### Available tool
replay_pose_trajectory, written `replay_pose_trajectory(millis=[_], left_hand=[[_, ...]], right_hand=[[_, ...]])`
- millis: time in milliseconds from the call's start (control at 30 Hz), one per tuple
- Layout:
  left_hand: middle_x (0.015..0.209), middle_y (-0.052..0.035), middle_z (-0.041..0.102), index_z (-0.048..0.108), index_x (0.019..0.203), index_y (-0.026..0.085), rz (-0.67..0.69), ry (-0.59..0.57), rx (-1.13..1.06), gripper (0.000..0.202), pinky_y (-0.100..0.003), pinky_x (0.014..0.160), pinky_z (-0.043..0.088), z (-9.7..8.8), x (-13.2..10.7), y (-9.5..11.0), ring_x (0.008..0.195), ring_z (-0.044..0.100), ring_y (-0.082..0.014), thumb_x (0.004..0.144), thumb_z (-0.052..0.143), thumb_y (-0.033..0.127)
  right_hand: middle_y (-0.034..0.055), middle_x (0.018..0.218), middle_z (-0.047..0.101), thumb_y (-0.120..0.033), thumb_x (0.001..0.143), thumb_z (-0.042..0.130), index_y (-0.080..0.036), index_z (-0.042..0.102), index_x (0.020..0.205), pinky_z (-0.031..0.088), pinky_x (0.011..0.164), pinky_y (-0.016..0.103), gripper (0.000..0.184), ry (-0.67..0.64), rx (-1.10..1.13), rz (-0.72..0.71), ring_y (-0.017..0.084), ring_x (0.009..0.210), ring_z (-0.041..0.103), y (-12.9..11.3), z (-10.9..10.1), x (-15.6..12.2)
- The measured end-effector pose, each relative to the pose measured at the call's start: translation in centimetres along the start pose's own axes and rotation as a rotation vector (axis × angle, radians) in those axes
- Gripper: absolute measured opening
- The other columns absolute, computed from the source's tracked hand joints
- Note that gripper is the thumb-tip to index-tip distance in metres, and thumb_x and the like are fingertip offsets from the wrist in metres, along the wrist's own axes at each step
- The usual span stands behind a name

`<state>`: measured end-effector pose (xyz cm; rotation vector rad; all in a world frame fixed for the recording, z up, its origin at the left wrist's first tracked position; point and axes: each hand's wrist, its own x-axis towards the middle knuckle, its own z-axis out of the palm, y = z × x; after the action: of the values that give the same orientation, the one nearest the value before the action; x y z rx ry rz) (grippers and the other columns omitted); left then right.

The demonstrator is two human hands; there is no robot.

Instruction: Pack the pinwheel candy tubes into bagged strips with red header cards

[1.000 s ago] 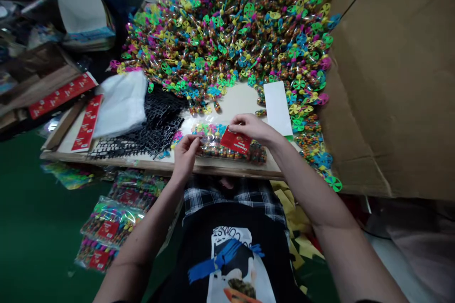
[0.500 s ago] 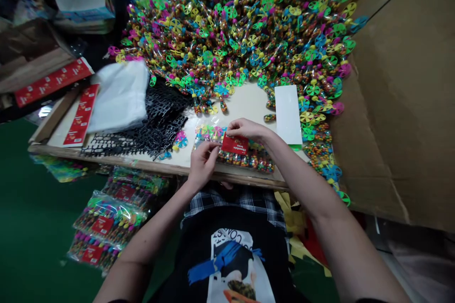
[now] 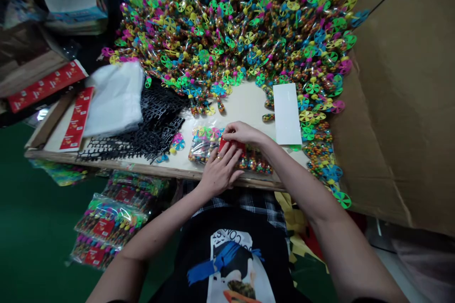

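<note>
A clear plastic bag (image 3: 202, 149) filled with colourful candy tubes lies at the table's front edge. On top of it is a red label (image 3: 222, 144), largely hidden by my hands. Stretched fingers of my left hand (image 3: 221, 170) lie flat over the label, pressing it against the bag. My right hand (image 3: 243, 132) has its fingertips pinched at the label's upper edge, just beyond the left fingers.
A large heap of candy tubes with fan tops (image 3: 227, 33) covers the back. White card (image 3: 287, 113) lies at right, beside a cardboard wall (image 3: 398, 104). Black mesh (image 3: 156, 123), white bags (image 3: 113, 99) and a red label strip (image 3: 76, 120) lie left; packed bags (image 3: 106, 222) are stacked below.
My left hand has moved right and up from the label's left edge and now lies flat across it. My right hand stays at the label's upper edge.
</note>
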<state>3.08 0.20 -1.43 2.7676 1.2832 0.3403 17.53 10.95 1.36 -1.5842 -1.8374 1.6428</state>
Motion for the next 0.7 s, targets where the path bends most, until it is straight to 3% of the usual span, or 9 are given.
replay_pose_trajectory(millis=[100, 200, 267, 367, 467, 533, 600, 700], left_hand=[[0.144, -0.0080, 0.043, 0.040, 0.140, 0.019, -0.003, -0.020, 0.028, 0.056, -0.039, 0.109, 0.026, 0.1, -0.1, 0.1, 0.136, 0.036, -0.0236, 0.093, 0.035, 0.047], [0.146, -0.0077, 0.041, 0.040, 0.140, 0.019, -0.002, -0.047, 0.043, 0.056, -0.038, 0.109, 0.027, 0.0, 0.0, 0.1, 0.136, 0.035, -0.0227, 0.093, 0.033, 0.048], [0.148, -0.0079, 0.038, 0.041, 0.140, 0.021, -0.007, -0.056, 0.052, 0.056, -0.039, 0.108, 0.028, -0.3, 0.1, 0.1, 0.136, 0.035, -0.0236, 0.092, 0.035, 0.049], [0.149, -0.0103, 0.036, 0.042, 0.139, 0.025, -0.030, -0.073, 0.062, 0.058, -0.040, 0.104, 0.032, -0.6, 0.7, 0.2, 0.136, 0.035, -0.0277, 0.089, 0.040, 0.053], [0.149, -0.0151, 0.035, 0.040, 0.140, 0.021, -0.111, -0.113, 0.049, 0.068, -0.043, 0.099, 0.036, -0.6, 1.9, 0.6, 0.133, 0.038, -0.0319, 0.086, 0.040, 0.060], [0.148, -0.0175, 0.035, 0.036, 0.142, 0.016, -0.170, -0.130, 0.029, 0.077, -0.045, 0.100, 0.035, -0.6, 2.8, 0.9, 0.131, 0.038, -0.0336, 0.084, 0.038, 0.065], [0.147, -0.0191, 0.036, 0.035, 0.143, 0.014, -0.194, -0.125, 0.008, 0.083, -0.047, 0.104, 0.031, -0.5, 3.6, 1.1, 0.132, 0.036, -0.0359, 0.080, 0.040, 0.069], [0.143, -0.0225, 0.039, 0.036, 0.142, 0.016, -0.196, -0.099, -0.013, 0.087, -0.053, 0.104, 0.026, -0.6, 3.9, 1.3, 0.132, 0.034, -0.0407, 0.076, 0.044, 0.072]], right_hand=[[0.0031, 0.076, 0.065, -0.014, 0.076, 0.055, -0.014, 0.065, 0.075, 0.043, 0.066, 0.025, 0.010, 0.083, -0.219, -0.062, 0.014, 0.070, 0.057, -0.3, 0.0, -0.4], [0.0096, 0.105, 0.064, -0.013, 0.079, 0.054, -0.017, 0.067, 0.097, 0.044, 0.085, 0.032, 0.022, 0.369, -0.438, -0.216, 0.020, 0.094, 0.059, -0.5, -0.2, -1.1], [0.0110, 0.117, 0.060, -0.015, 0.083, 0.050, -0.018, 0.063, 0.111, 0.042, 0.093, 0.036, 0.030, 0.546, -0.469, -0.333, 0.022, 0.106, 0.057, -0.2, -0.3, -2.0], [0.0095, 0.118, 0.061, -0.025, 0.090, 0.044, -0.020, 0.059, 0.117, 0.042, 0.097, 0.037, 0.032, 0.535, -0.413, -0.407, 0.021, 0.111, 0.056, 1.2, 0.2, -3.9], [0.0104, 0.121, 0.062, -0.035, 0.091, 0.042, -0.020, 0.058, 0.120, 0.040, 0.101, 0.043, 0.037, 0.475, -0.435, -0.324, 0.024, 0.114, 0.056, 3.4, 1.5, -6.0], [0.0103, 0.122, 0.061, -0.040, 0.090, 0.042, -0.021, 0.059, 0.119, 0.037, 0.105, 0.046, 0.038, 0.524, -0.442, -0.289, 0.025, 0.118, 0.054, 5.1, 2.6, -7.4], [0.0090, 0.121, 0.062, -0.043, 0.090, 0.041, -0.024, 0.059, 0.118, 0.037, 0.105, 0.047, 0.039, 0.669, -0.369, -0.257, 0.025, 0.116, 0.055, 6.6, 3.5, -8.7], [0.0137, 0.123, 0.058, -0.052, 0.084, 0.049, -0.020, 0.056, 0.121, 0.041, 0.101, 0.050, 0.050, 1.032, -0.158, -0.071, 0.028, 0.117, 0.053, 8.8, 4.7, -10.1]])
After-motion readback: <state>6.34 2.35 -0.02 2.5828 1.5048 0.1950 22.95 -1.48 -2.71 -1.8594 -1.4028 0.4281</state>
